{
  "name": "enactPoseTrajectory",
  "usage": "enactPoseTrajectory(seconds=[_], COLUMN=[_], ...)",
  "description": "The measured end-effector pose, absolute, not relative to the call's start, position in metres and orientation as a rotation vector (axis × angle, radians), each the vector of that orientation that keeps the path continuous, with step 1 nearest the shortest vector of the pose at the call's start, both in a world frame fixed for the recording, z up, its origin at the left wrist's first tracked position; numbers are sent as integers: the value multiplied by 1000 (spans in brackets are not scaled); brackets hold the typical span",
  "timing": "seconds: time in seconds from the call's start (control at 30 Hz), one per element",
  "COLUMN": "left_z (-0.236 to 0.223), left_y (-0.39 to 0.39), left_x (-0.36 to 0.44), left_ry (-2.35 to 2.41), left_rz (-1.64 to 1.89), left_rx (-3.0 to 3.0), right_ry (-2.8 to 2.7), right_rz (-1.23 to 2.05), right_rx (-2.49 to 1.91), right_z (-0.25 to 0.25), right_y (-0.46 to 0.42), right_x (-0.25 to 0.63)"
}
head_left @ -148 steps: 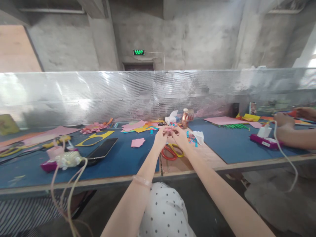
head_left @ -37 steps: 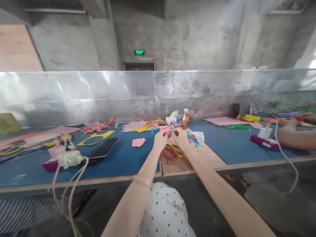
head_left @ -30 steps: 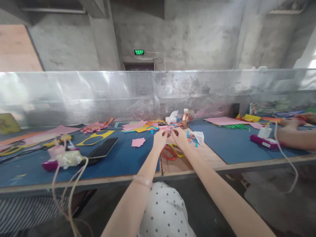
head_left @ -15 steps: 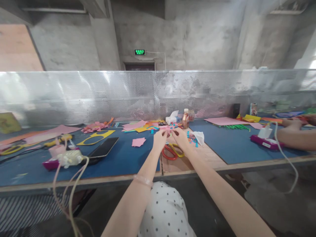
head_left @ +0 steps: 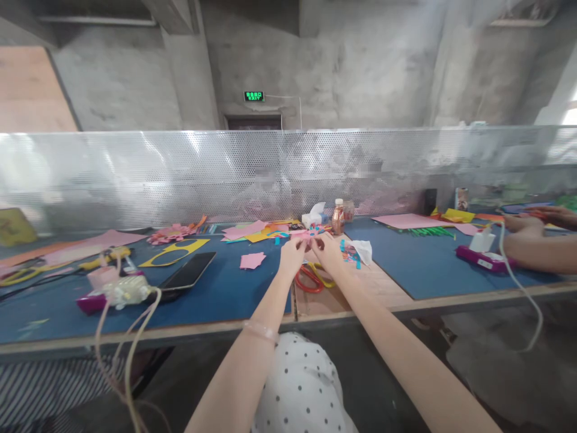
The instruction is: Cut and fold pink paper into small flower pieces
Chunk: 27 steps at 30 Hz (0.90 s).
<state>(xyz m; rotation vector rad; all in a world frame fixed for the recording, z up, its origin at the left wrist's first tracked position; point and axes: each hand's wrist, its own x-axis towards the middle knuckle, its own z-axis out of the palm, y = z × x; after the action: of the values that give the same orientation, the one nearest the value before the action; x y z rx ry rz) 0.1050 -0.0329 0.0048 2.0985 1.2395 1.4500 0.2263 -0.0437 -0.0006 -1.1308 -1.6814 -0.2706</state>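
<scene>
My left hand (head_left: 292, 255) and my right hand (head_left: 328, 251) meet over the middle of the bench, fingers pinched together on a small pink paper piece (head_left: 303, 236). Both hands are closed on it and hide most of it. Red and yellow scissors (head_left: 310, 278) lie on the bare wood just under my wrists. A folded pink paper scrap (head_left: 251, 260) rests on the blue mat (head_left: 216, 294) to the left of my left hand.
A black phone (head_left: 187, 271) and a glue gun with cables (head_left: 118, 291) lie at left. A copper glitter bottle (head_left: 338, 218), tissue (head_left: 362, 249) and paper scraps (head_left: 246, 231) sit behind my hands. Another person's arms (head_left: 536, 240) work at right beside a purple glue gun (head_left: 481, 255). A perforated metal screen (head_left: 180, 174) backs the bench.
My hands stay pinched on the pink paper piece, shifting only slightly. The other person's hands at right have moved a little.
</scene>
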Motion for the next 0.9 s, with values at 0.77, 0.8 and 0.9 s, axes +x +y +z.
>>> enactPoseTrajectory(seconds=[0.77,0.8,0.9], left_z=[8,7,6], left_y=[-39,-39,-37], left_x=[108,107,107], left_ry=[1201,1204,1196], left_rz=[1408,1414,1439], left_rx=[2130,2126,2131], right_ry=[-1749,-1754,-1781], right_rz=[-595,-634,-708], right_rx=[-1291,-1313,-1331], right_z=[-4,-5,-8], right_y=[-43,-42,-38], right_x=[228,228,229])
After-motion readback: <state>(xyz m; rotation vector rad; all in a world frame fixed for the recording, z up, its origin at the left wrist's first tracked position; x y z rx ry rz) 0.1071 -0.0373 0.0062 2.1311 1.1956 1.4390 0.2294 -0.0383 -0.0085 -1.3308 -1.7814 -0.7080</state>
